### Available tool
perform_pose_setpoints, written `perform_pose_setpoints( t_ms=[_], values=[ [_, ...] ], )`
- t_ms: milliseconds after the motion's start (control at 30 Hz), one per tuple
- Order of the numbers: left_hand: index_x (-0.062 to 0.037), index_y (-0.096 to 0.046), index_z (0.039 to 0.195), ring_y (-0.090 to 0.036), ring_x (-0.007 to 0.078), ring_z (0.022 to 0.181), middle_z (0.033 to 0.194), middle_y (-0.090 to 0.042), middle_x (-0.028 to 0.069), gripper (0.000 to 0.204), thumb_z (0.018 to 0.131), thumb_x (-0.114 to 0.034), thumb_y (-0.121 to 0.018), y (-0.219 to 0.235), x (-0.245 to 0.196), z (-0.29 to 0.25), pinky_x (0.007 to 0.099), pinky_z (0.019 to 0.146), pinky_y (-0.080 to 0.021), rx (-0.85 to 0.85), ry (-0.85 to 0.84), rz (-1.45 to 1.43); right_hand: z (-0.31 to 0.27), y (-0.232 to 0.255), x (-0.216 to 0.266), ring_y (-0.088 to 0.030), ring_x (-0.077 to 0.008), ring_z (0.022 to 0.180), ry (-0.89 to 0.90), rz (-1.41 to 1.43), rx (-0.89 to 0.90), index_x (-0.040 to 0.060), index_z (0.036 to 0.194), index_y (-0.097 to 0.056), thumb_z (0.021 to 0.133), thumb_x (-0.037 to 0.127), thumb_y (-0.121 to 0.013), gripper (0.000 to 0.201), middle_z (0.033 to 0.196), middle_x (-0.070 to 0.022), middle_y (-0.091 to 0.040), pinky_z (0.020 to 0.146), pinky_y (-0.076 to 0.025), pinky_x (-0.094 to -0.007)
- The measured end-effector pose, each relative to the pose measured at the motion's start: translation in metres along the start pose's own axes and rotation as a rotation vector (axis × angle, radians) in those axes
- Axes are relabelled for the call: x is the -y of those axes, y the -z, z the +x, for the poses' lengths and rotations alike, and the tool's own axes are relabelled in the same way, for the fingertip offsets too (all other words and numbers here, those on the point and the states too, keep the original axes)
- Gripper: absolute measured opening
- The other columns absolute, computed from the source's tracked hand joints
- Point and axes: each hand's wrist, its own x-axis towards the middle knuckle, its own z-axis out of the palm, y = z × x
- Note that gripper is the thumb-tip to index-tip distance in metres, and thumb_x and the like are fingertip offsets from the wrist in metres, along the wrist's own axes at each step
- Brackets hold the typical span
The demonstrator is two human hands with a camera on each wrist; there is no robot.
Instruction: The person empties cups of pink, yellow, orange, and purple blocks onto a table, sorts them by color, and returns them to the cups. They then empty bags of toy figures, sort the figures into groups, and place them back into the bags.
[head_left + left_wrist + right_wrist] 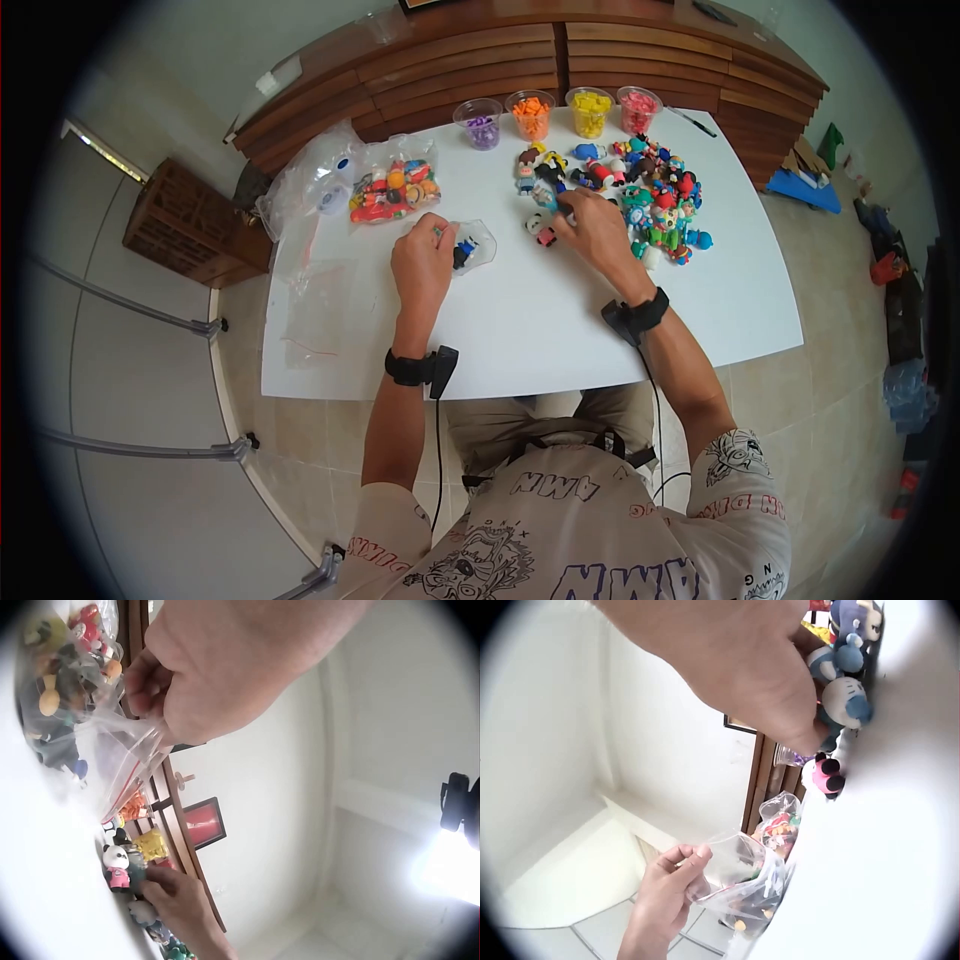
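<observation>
My left hand [422, 265] grips the edge of a clear zip bag [112, 761], fingers curled at its mouth. Dark figurines, one with blue on it [464, 250], lie inside the bag on the white table. My right hand [598, 230] reaches to the left side of the toy pile, thumb and fingers around a small blue-and-white figurine [845, 703], whose lower part the thumb partly hides. Just beside that hand stands a panda figurine in pink [118, 868], seen from behind in the right wrist view.
A heap of colourful figurines [665, 205] covers the right of the table [520, 335]. Cups of purple [482, 130], orange [531, 118], yellow [590, 112] and pink pieces [638, 110] line the back. A filled bag [395, 190] and loose plastic [315, 185] lie left; a pen [693, 122] lies back right.
</observation>
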Motion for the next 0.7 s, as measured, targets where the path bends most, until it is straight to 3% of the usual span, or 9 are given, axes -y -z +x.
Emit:
perform_pose_setpoints(
  t_ms=[33, 100, 167, 333, 367, 500, 567, 667, 700],
  values=[
    [-0.0007, -0.068, 0.088, -0.040, 0.0173, 0.048, 0.053, -0.048, 0.0082, 0.018, 0.093, -0.016, -0.077, 0.001, 0.000, 0.000, 0.0383, 0.049, -0.033, -0.001, 0.002, 0.002, 0.002, 0.007, 0.013, -0.071, -0.0367, 0.082, 0.001, 0.002, 0.001, -0.0025, 0.093, -0.073, 0.081, 0.016, -0.071, 0.022, 0.089, -0.0205, -0.072, 0.076, -0.057, -0.0465],
    [-0.0006, -0.068, 0.089, -0.038, 0.0162, 0.048, 0.053, -0.046, 0.0076, 0.018, 0.094, -0.015, -0.077, 0.002, -0.003, 0.001, 0.0378, 0.049, -0.032, 0.007, 0.009, -0.036, 0.005, 0.014, 0.042, -0.072, -0.0374, 0.076, -0.118, 0.340, 0.285, -0.0038, 0.093, -0.075, 0.083, 0.016, -0.068, 0.024, 0.084, -0.0223, -0.074, 0.074, -0.057, -0.0447],
    [-0.0006, -0.068, 0.089, -0.038, 0.0159, 0.048, 0.053, -0.045, 0.0073, 0.018, 0.094, -0.015, -0.077, 0.000, -0.005, 0.001, 0.0377, 0.049, -0.032, 0.001, -0.014, -0.046, 0.006, -0.021, 0.047, -0.072, -0.0370, 0.073, -0.075, 0.601, 0.411, -0.0050, 0.093, -0.075, 0.084, 0.016, -0.068, 0.024, 0.079, -0.0223, -0.074, 0.073, -0.057, -0.0433],
    [-0.0005, -0.067, 0.091, -0.038, 0.0163, 0.047, 0.052, -0.045, 0.0072, 0.016, 0.095, -0.014, -0.075, 0.002, -0.005, 0.002, 0.0381, 0.049, -0.032, -0.030, -0.041, -0.043, 0.015, -0.088, 0.087, -0.072, -0.0364, 0.071, -0.232, 0.589, 0.219, -0.0029, 0.091, -0.075, 0.088, 0.018, -0.070, 0.022, 0.075, -0.0198, -0.073, 0.072, -0.057, -0.0435],
    [-0.0006, -0.067, 0.091, -0.038, 0.0169, 0.047, 0.052, -0.046, 0.0074, 0.016, 0.095, -0.014, -0.075, 0.004, -0.003, 0.002, 0.0384, 0.049, -0.032, -0.035, -0.042, -0.032, 0.019, -0.091, 0.094, -0.073, -0.0362, 0.071, -0.275, 0.576, 0.097, -0.0019, 0.089, -0.075, 0.088, 0.019, -0.072, 0.022, 0.074, -0.0195, -0.072, 0.071, -0.057, -0.0438],
    [-0.0012, -0.067, 0.091, -0.040, 0.0186, 0.046, 0.053, -0.048, 0.0081, 0.014, 0.096, -0.013, -0.073, 0.006, 0.002, 0.007, 0.0390, 0.049, -0.032, -0.058, -0.028, -0.100, 0.015, -0.091, 0.112, -0.074, -0.0362, 0.074, -0.175, 0.410, 0.118, 0.0005, 0.087, -0.074, 0.090, 0.025, -0.075, 0.025, 0.075, -0.0198, -0.073, 0.070, -0.056, -0.0459],
    [-0.0013, -0.067, 0.091, -0.041, 0.0182, 0.046, 0.053, -0.049, 0.0081, 0.015, 0.097, -0.013, -0.074, 0.015, 0.000, 0.012, 0.0383, 0.049, -0.033, -0.069, -0.023, -0.064, 0.015, -0.080, 0.111, -0.074, -0.0374, 0.078, -0.182, 0.417, -0.042, 0.0017, 0.086, -0.072, 0.090, 0.031, -0.076, 0.030, 0.078, -0.0209, -0.073, 0.070, -0.055, -0.0482],
    [-0.0011, -0.067, 0.091, -0.043, 0.0170, 0.047, 0.055, -0.052, 0.0087, 0.016, 0.097, -0.014, -0.074, 0.022, 0.008, 0.014, 0.0364, 0.050, -0.035, -0.068, 0.009, -0.032, 0.010, -0.082, 0.092, -0.073, -0.0386, 0.080, -0.222, 0.199, 0.050, 0.0033, 0.086, -0.072, 0.088, 0.039, -0.078, 0.036, 0.082, -0.0205, -0.074, 0.071, -0.056, -0.0480],
    [-0.0009, -0.067, 0.092, -0.045, 0.0161, 0.048, 0.056, -0.054, 0.0093, 0.016, 0.097, -0.015, -0.074, 0.022, 0.010, 0.014, 0.0352, 0.050, -0.037, -0.062, 0.016, -0.041, 0.011, -0.079, 0.087, -0.073, -0.0392, 0.080, -0.186, 0.131, 0.209, 0.0040, 0.086, -0.074, 0.088, 0.038, -0.076, 0.034, 0.082, -0.0195, -0.074, 0.073, -0.056, -0.0482]
  ],
)
